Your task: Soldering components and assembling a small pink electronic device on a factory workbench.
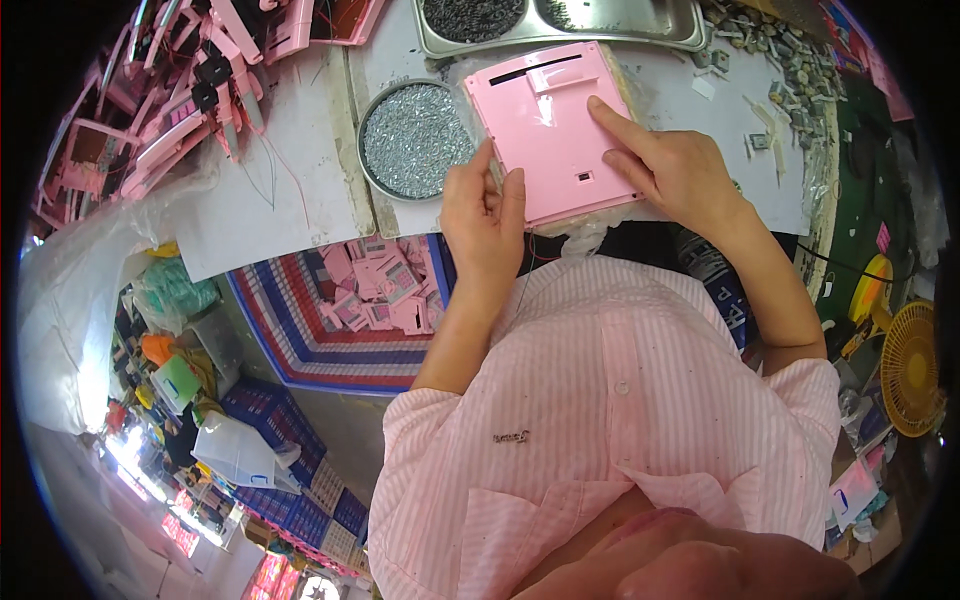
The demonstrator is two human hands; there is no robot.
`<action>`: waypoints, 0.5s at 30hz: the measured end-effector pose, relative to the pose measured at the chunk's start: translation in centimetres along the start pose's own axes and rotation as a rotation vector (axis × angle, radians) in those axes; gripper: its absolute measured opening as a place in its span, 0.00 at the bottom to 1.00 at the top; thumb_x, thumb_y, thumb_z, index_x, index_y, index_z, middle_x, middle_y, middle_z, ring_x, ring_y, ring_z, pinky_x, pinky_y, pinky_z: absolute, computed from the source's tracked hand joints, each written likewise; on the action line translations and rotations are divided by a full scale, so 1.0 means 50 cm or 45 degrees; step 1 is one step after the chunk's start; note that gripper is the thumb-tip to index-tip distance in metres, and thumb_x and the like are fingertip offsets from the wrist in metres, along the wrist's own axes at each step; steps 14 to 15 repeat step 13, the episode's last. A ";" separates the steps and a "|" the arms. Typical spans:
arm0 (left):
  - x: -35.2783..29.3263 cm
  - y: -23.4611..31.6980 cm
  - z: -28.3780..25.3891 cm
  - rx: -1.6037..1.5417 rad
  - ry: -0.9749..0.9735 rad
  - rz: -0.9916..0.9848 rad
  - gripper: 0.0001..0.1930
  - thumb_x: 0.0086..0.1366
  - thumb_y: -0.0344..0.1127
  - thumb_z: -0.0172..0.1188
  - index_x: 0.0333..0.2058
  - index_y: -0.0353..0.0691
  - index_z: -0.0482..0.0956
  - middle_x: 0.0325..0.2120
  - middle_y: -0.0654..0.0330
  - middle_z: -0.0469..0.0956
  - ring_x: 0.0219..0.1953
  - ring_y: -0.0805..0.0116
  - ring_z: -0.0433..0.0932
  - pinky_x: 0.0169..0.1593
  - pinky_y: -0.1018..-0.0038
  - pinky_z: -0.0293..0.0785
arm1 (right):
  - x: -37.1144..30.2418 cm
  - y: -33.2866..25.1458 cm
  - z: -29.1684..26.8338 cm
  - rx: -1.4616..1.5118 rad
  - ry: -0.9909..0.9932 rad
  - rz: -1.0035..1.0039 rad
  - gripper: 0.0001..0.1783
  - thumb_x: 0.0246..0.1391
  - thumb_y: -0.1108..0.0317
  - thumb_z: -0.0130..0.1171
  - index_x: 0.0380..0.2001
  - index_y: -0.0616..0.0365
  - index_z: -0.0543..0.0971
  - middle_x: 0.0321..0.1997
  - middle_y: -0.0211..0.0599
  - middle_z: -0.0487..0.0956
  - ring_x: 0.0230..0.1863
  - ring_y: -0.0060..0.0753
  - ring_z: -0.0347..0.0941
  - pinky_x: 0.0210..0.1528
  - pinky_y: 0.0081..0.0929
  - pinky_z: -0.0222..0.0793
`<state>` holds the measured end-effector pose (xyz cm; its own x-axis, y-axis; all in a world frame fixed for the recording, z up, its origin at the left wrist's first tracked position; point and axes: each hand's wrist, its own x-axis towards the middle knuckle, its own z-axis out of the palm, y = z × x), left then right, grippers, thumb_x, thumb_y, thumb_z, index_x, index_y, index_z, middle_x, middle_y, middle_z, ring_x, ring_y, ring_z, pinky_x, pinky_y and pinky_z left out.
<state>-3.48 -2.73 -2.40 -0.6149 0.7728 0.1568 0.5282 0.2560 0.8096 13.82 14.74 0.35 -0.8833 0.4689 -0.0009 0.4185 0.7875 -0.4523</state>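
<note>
A flat pink plastic casing (548,125) lies in front of me on a padded piece edged with clear film. It has a long dark slot near its far edge, a raised rectangular part and a small dark opening near its close edge. My left hand (484,212) grips the casing's left edge, fingers bent and thumb by the near corner. My right hand (682,172) holds the right side, with a finger and thumb resting on top; its other fingers are partly hidden. Just left of the casing stands a round tin (362,150) full of small silver screws.
Beyond the casing is a metal tray (640,40) with dark screws in its compartments. Pink casings with wires (190,110) heap up at left; small grey parts (800,80) lie at right. A striped basket (290,340) below holds pink pieces. A yellow fan (908,370) stands at right.
</note>
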 end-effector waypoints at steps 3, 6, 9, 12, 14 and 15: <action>-0.004 -0.005 0.010 0.005 0.029 0.004 0.17 0.69 0.29 0.60 0.54 0.30 0.80 0.26 0.60 0.72 0.27 0.74 0.69 0.33 0.76 0.68 | 0.008 -0.021 -0.016 -0.130 -0.100 0.052 0.26 0.66 0.55 0.55 0.65 0.43 0.72 0.25 0.40 0.82 0.25 0.48 0.79 0.29 0.44 0.74; 0.000 -0.007 0.003 0.076 0.063 0.090 0.18 0.65 0.31 0.65 0.52 0.29 0.81 0.25 0.57 0.73 0.24 0.67 0.72 0.29 0.72 0.69 | 0.013 -0.018 -0.014 -0.157 -0.120 0.011 0.26 0.65 0.54 0.55 0.65 0.43 0.72 0.23 0.41 0.81 0.24 0.49 0.78 0.28 0.44 0.73; 0.027 0.000 -0.052 0.054 -0.295 -0.031 0.19 0.63 0.32 0.68 0.52 0.32 0.82 0.26 0.56 0.76 0.26 0.65 0.75 0.31 0.71 0.71 | 0.027 0.005 -0.038 -0.143 -0.144 -0.130 0.28 0.64 0.58 0.59 0.66 0.45 0.72 0.24 0.44 0.82 0.21 0.41 0.77 0.25 0.38 0.70; 0.078 -0.039 -0.114 0.009 -0.131 -0.050 0.20 0.61 0.33 0.69 0.52 0.37 0.83 0.27 0.55 0.77 0.29 0.63 0.77 0.35 0.69 0.74 | 0.105 0.095 -0.076 0.412 0.217 0.006 0.33 0.60 0.55 0.64 0.68 0.46 0.71 0.35 0.43 0.85 0.32 0.39 0.83 0.37 0.37 0.76; 0.078 -0.038 -0.119 0.009 -0.117 -0.052 0.20 0.61 0.33 0.69 0.52 0.37 0.83 0.27 0.55 0.77 0.29 0.63 0.77 0.35 0.69 0.74 | 0.138 0.146 -0.084 0.621 0.441 -0.013 0.32 0.60 0.57 0.65 0.67 0.45 0.73 0.46 0.43 0.87 0.41 0.40 0.86 0.47 0.35 0.81; 0.078 -0.038 -0.119 0.009 -0.117 -0.052 0.20 0.61 0.33 0.69 0.52 0.37 0.83 0.27 0.55 0.77 0.29 0.63 0.77 0.35 0.69 0.74 | 0.138 0.146 -0.084 0.621 0.441 -0.013 0.32 0.60 0.57 0.65 0.67 0.45 0.73 0.46 0.43 0.87 0.41 0.40 0.86 0.47 0.35 0.81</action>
